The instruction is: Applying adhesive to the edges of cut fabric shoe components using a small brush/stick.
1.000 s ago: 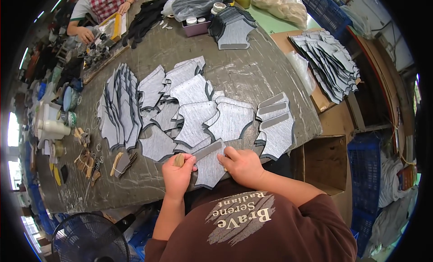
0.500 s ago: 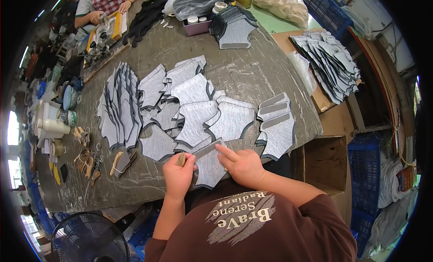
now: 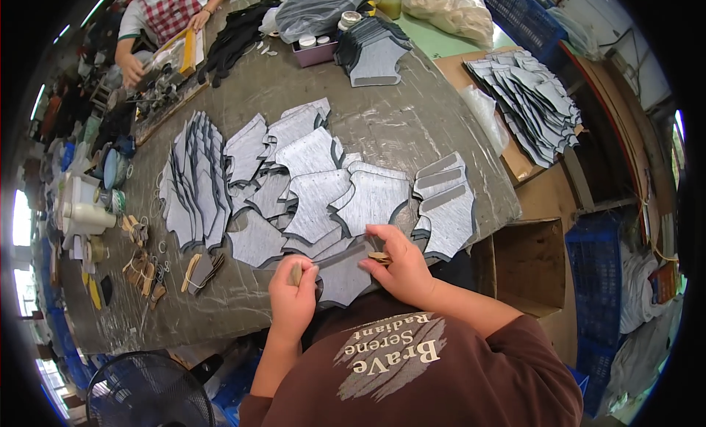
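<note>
In front of me, at the table's near edge, lies a cut grey fabric piece with a dark grey strip along its far edge. My left hand is closed at the piece's left side, with a small stack of tan strips between thumb and fingers. At the strip's right end, my right hand pinches a thin, curled tan strip. Just beyond my hands, overlapping fabric pieces are spread over the table. To the right, other pieces bear dark grey strips.
A fanned stack of pieces stands at the left, near tied tan bundles. Farther off are another stack and a purple box. A co-worker works far left. A black fan stands below the table edge.
My right hand has gone from lying with fingers on the strip to pinching a curled tan strip at its right end. My left hand still holds its tan stack.
</note>
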Tool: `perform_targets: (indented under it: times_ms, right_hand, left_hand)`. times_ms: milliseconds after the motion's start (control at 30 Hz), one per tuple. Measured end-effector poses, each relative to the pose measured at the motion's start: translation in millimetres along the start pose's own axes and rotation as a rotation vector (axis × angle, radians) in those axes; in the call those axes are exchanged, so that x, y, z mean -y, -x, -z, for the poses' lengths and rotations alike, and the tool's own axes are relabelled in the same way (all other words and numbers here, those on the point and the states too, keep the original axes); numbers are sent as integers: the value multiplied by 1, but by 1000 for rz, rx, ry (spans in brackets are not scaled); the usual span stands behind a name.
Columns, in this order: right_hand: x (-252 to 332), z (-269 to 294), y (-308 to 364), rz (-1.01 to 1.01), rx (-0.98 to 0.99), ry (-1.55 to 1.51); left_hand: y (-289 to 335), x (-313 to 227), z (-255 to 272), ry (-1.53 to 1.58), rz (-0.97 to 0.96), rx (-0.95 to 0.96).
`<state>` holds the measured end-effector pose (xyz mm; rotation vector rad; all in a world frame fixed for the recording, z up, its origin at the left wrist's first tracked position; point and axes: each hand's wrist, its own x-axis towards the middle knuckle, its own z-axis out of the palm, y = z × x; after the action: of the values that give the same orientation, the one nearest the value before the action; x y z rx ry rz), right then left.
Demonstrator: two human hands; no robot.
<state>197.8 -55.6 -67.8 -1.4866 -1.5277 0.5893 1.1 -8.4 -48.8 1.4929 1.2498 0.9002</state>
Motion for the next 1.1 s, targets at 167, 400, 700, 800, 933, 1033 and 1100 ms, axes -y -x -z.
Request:
perform_targets:
  times_ms: [167,400,700,800,933,1033,1100]
  right_hand:
    - [8,33,-9,-273,22,-255]
    - [-47,121,-23,-359,-281,60]
    - [-48,103,-10,-261,-228,498]
    - [-48,104,-12,-142,-380,480]
    - [-17,101,-10,-31,-469,172]
    - [20,79,-21,-17,-184,-69]
    - [33,56,-28,-19,66,-262]
  left_hand:
    - [-3,-22,-5,262,165,61]
    - [-59,-34,-39,-395,-427,-41]
    - [-44,-27,-24,-412,-165,37]
    - [-13,-25,-1,-431,39,95]
    - [11,-18,12,-60,117,16]
    - [12,-25,21,925,328,217]
    - [8,-19,22,1004,321,351]
